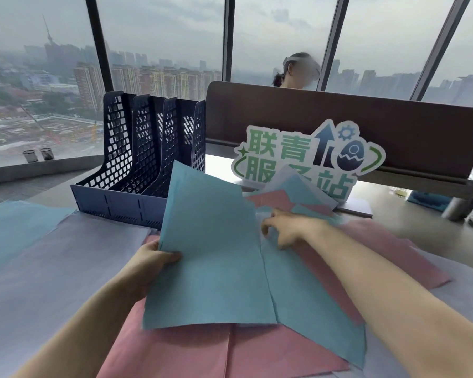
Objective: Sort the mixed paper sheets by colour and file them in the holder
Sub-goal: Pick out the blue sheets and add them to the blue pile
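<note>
Your left hand (159,257) grips the left edge of a raised blue paper sheet (210,255), thumb curled over its face, so the sheet stands tilted above the desk with its top corner just in front of the dark blue perforated plastic file holder (137,159). Your right hand (287,227) reaches forward with loose, spread fingers, its fingertips down on the mixed heap of blue, pink and white sheets (292,197) that leans against the green-and-white cut-out sign (306,156); motion blur hides whether it pinches anything.

The holder sits at the far left of the grey desk (410,222), its three slots open towards you and showing no paper inside. More pink paper sheets (271,350) lie flat beneath the raised one, and pale white sheets (60,255) cover the desk to your left, with another blue sheet at the far left edge. A brown partition panel (366,124) closes off the desk's far side, behind the sign.
</note>
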The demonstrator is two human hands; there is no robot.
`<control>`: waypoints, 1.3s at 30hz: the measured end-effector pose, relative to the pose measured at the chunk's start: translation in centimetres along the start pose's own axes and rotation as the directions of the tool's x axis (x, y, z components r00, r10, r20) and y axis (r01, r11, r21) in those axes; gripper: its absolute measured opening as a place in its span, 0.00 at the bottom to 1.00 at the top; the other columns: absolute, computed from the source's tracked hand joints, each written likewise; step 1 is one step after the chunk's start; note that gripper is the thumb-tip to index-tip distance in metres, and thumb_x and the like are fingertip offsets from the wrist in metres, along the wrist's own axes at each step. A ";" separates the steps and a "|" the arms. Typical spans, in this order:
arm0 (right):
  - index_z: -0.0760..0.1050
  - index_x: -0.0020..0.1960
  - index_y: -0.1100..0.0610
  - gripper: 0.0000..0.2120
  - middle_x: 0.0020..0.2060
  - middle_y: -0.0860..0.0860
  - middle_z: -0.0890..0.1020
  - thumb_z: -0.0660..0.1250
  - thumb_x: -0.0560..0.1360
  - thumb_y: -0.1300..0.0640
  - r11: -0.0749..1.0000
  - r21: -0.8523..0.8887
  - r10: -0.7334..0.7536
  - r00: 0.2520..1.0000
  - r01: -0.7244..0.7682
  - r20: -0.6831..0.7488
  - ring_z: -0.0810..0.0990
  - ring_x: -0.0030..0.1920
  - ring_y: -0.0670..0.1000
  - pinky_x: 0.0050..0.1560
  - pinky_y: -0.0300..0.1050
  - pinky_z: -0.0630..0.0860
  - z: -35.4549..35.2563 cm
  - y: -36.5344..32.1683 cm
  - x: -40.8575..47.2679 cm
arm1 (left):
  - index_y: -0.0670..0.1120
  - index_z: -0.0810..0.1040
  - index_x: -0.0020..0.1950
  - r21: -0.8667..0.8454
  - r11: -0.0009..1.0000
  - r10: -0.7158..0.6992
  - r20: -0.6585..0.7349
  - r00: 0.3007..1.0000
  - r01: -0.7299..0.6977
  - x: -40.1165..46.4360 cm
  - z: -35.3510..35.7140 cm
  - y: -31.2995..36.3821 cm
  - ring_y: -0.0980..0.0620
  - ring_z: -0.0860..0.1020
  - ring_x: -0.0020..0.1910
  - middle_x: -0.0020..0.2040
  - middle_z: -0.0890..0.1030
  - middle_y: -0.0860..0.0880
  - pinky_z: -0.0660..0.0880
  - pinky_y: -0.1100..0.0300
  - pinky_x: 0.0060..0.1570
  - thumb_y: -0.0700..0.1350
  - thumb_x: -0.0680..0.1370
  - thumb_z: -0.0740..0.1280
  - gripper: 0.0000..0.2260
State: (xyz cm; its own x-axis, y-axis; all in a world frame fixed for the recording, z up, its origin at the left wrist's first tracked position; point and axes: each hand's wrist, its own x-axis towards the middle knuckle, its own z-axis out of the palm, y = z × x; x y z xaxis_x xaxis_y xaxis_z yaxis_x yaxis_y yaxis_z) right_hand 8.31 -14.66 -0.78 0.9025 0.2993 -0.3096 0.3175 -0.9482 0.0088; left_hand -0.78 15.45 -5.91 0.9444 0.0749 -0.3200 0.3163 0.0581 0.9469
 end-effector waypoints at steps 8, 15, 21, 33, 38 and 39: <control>0.70 0.60 0.48 0.23 0.53 0.49 0.70 0.68 0.69 0.63 0.994 -0.101 -0.035 0.994 0.046 0.101 0.76 0.53 0.55 0.41 0.45 0.74 -0.8 0.1 0.0 | 0.37 0.78 0.55 0.009 1.000 -0.009 0.007 1.000 0.009 -0.1 0.0 -0.1 0.41 0.83 0.37 0.45 0.85 0.37 0.82 0.49 0.42 0.29 0.75 0.64 0.10; 0.71 0.60 0.46 0.25 0.54 0.50 0.67 0.78 0.66 0.54 0.976 -0.201 -0.058 0.988 0.086 0.145 0.73 0.50 0.53 0.29 0.41 0.66 -1.6 0.6 0.4 | 0.37 0.78 0.57 0.020 1.000 -0.024 0.008 1.000 0.024 -0.1 -0.1 -0.2 0.40 0.84 0.39 0.46 0.85 0.38 0.81 0.49 0.43 0.29 0.76 0.64 0.11; 0.70 0.52 0.50 0.20 0.48 0.49 0.72 0.77 0.66 0.52 0.969 -0.225 -0.074 0.989 0.102 0.132 0.73 0.49 0.53 0.33 0.42 0.68 -1.7 1.2 1.1 | 0.38 0.78 0.56 0.028 0.999 -0.036 0.003 0.999 0.036 0.0 -0.1 -0.1 0.39 0.83 0.40 0.46 0.85 0.37 0.80 0.48 0.44 0.30 0.76 0.65 0.10; 0.81 0.33 0.61 0.08 0.30 0.57 0.82 0.71 0.59 0.72 0.842 -0.403 -0.099 0.632 -0.358 -0.768 0.79 0.38 0.60 0.53 0.54 0.71 -5.0 5.0 -2.3 | 0.38 0.78 0.53 -0.054 0.998 -0.036 -0.001 0.999 0.035 -0.3 -0.3 0.1 0.41 0.83 0.35 0.42 0.85 0.38 0.80 0.50 0.41 0.30 0.77 0.65 0.08; 0.79 0.41 0.64 0.03 0.38 0.59 0.82 0.70 0.69 0.70 0.925 -0.115 0.073 0.467 -0.361 -0.881 0.80 0.36 0.63 0.40 0.49 0.74 -9.4 4.7 -4.4 | 0.37 0.77 0.56 -0.060 0.998 -0.016 -0.005 1.000 0.015 -0.5 -0.4 0.1 0.38 0.82 0.40 0.48 0.83 0.34 0.80 0.47 0.44 0.29 0.77 0.64 0.10; 0.78 0.45 0.63 0.01 0.42 0.58 0.82 0.68 0.74 0.66 0.945 -0.047 0.101 0.425 -0.324 -0.900 0.81 0.39 0.63 0.37 0.48 0.72 -10.0 4.5 -4.7 | 0.37 0.77 0.56 -0.059 0.998 -0.014 0.000 1.000 0.014 -0.5 -0.4 0.0 0.37 0.82 0.41 0.49 0.83 0.33 0.80 0.46 0.44 0.29 0.77 0.63 0.10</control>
State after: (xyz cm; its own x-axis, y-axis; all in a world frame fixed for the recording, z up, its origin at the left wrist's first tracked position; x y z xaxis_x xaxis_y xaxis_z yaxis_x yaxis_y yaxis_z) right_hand 8.43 -19.25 10.17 0.6770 0.1268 0.7250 0.0208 -0.9879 0.1534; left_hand -1.27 15.81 -5.72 0.9400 0.0738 -0.3332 0.3236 0.1177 0.9388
